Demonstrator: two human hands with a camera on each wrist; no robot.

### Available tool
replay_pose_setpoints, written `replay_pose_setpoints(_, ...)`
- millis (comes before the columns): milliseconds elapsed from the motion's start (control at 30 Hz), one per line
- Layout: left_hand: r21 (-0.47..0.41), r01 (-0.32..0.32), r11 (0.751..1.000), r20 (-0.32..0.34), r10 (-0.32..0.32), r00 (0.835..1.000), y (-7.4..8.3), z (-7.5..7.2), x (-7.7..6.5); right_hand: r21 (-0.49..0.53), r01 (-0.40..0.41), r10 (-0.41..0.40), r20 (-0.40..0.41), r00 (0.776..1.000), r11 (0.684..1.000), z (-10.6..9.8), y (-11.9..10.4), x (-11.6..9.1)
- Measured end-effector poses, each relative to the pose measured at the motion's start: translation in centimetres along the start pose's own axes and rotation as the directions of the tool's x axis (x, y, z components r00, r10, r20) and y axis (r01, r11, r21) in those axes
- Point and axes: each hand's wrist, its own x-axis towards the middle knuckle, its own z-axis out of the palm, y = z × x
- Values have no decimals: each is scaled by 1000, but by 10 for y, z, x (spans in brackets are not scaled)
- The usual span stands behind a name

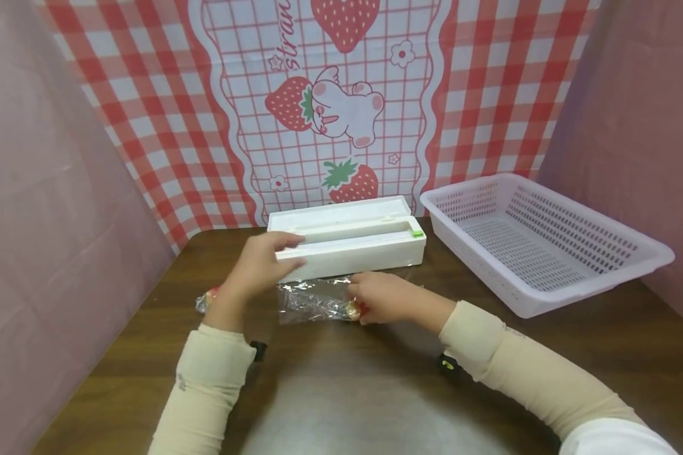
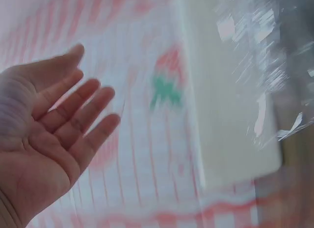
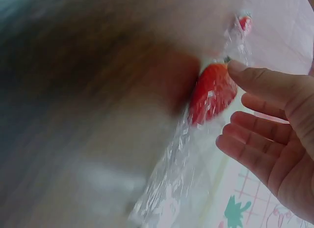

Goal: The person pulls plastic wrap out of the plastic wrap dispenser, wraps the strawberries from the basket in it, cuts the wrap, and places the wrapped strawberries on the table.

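Observation:
A red strawberry (image 3: 213, 93) lies on a crumpled sheet of clear cling film (image 1: 313, 302) in front of a white cling film dispenser (image 1: 364, 253). My right hand (image 1: 384, 298) is over the film's right part, its thumb at the strawberry's leafy end in the right wrist view and its other fingers loosely bent and apart. My left hand (image 1: 262, 262) hovers by the dispenser's left front, thumb and fingers spread, with nothing in the palm in the left wrist view. Another strawberry (image 3: 244, 24), seemingly wrapped in film, lies on the left, partly behind my left wrist in the head view.
The dispenser's lid (image 1: 341, 212) stands raised at the back, and a green slider (image 1: 417, 233) sits at its right end. A white perforated basket (image 1: 546, 294) stands at the right on the brown table (image 1: 330, 392). A strawberry-print checked cloth (image 1: 478, 95) hangs behind.

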Motion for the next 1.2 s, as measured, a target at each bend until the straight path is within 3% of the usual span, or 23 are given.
replay_pose_setpoints(67, 29, -108, 994, 111, 105, 988, 14, 16, -2, 18, -6, 7, -16, 1000, 1000, -2, 3, -4)
replay_pose_setpoints(167, 86, -213, 973, 280, 182, 943, 23, 43, -5, 21, -6, 6, -13, 1000, 1000, -2, 6, -8)
replay_pose_setpoints(267, 155, -273, 949, 383, 197, 903, 26, 63, -9, 39, -9, 8, 17, 1000, 999, 0, 7, -9)
replay_pose_setpoints(367, 205, -292, 934, 433, 181, 883, 28, 74, -11, 71, -18, 15, 42, 999, 997, 3, 7, -7)
replay_pose_setpoints(633, 296, -255, 920, 424, 113, 899, 34, 79, -12, 147, 33, -35, 7, 999, 989, 4, 12, -8)
replay_pose_setpoints(900, 283, -253, 925, 361, 142, 922, 43, 77, -16, 360, -61, 17, 125, 992, 931, -5, 18, -4)
replay_pose_setpoints(1067, 317, -304, 898, 341, 191, 920, 46, 84, -11, 381, -77, 27, 135, 991, 921, -6, 22, -2)
replay_pose_setpoints(1200, 342, -307, 888, 319, 198, 927, 46, 86, -6, 324, -88, 71, 62, 996, 942, -7, 22, -3)
